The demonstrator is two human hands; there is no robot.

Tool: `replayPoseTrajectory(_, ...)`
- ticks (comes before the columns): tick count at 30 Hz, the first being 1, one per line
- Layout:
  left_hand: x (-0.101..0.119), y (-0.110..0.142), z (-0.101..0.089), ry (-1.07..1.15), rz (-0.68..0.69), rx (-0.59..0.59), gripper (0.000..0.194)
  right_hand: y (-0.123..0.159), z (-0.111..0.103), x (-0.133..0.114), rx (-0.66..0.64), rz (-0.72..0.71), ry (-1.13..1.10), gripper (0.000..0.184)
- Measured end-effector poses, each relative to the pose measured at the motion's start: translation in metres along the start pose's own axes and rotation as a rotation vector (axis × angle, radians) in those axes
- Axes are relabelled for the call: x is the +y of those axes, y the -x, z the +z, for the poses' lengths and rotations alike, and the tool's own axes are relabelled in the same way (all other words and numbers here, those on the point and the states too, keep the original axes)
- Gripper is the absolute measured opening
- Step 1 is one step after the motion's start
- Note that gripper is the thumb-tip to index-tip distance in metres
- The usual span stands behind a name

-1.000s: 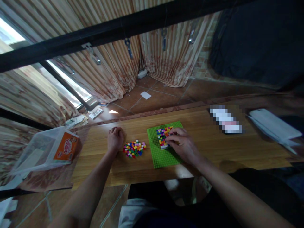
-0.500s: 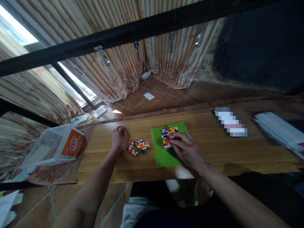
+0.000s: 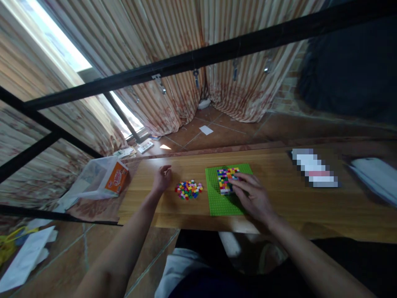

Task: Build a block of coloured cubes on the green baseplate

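A green studded baseplate (image 3: pixel 216 205) lies on the wooden table, carrying a flat rectangle of small multicoloured toy bricks (image 3: pixel 223 178). My right hand (image 3: pixel 254 198) reaches over the plate from the right. Its thumb and fingers are closed at a toy brick on the right part of this rectangle; the fingers cover that brick, so its colour is hidden. Left of the plate is a loose pile of toy bricks (image 3: pixel 188 189) in many colours. Beside the pile, on its left, my left hand (image 3: pixel 162 179) rests on the table with curled fingers; the inside of the hand is hidden.
A phone-like object with a blurred screen (image 3: pixel 315 167) lies on the table (image 3: pixel 279 174) at right, with a pale folded item (image 3: pixel 374 176) beyond it. A clear plastic bin (image 3: pixel 93 178) with an orange label stands left of the table. A black bar (image 3: pixel 217 54) crosses above.
The whole view has shifted, so the table things appear farther right. My left hand has turned a little, its fingers slightly looser. My right hand stays at the brick rectangle.
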State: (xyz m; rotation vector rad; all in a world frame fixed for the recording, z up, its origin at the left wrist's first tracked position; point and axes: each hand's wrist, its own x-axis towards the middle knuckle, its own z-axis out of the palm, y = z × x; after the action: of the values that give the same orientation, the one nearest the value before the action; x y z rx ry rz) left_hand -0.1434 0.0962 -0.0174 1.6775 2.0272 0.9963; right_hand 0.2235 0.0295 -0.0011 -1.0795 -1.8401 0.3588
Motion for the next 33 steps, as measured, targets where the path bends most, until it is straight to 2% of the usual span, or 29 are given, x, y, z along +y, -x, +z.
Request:
replayPoseTrajectory(3, -0.007, 0.034, -0.007, 0.052, -0.026, -0.019, 0.031, -0.001, -0.009, 0.002, 0.058, 0.044, -0.025, 0.025)
replayPoseTrajectory(6, -0.009, 0.067, -0.009, 0.019, 0.073, 0.008, 0.028, -0.003, -0.018, 0.007, 0.118, 0.092, -0.012, 0.023)
replayPoseTrajectory(8, -0.007, 0.081, -0.008, 0.005, 0.151, 0.002, 0.030, -0.003, -0.020, 0.010, 0.144, 0.104, 0.000, 0.022)
replayPoseTrajectory(12, 0.004, 0.089, -0.003, -0.037, 0.199, -0.030, 0.026, -0.002, -0.020, 0.012, 0.128, 0.067, 0.027, 0.022)
replayPoseTrajectory(18, 0.014, 0.092, 0.003, -0.063, 0.151, 0.022, 0.016, 0.001, -0.021, 0.014, 0.111, 0.038, 0.088, 0.024)
replayPoseTrajectory(23, 0.021, 0.098, 0.004, 0.011, 0.097, 0.051, 0.009, 0.002, -0.024, 0.012, 0.104, 0.065, 0.096, 0.024)
replayPoseTrajectory(27, 0.048, 0.109, 0.003, 0.165, 0.108, 0.110, 0.010, 0.001, -0.023, 0.001, 0.093, 0.128, -0.005, 0.022)
replayPoseTrajectory(31, 0.094, 0.126, 0.013, 0.366, 0.131, 0.005, 0.015, 0.005, -0.010, -0.024, -0.011, 0.243, -0.236, 0.022)
replayPoseTrajectory(33, 0.116, 0.136, 0.021, 0.435, 0.160, -0.058, 0.011, 0.008, 0.000, -0.037, -0.071, 0.331, -0.384, 0.023)
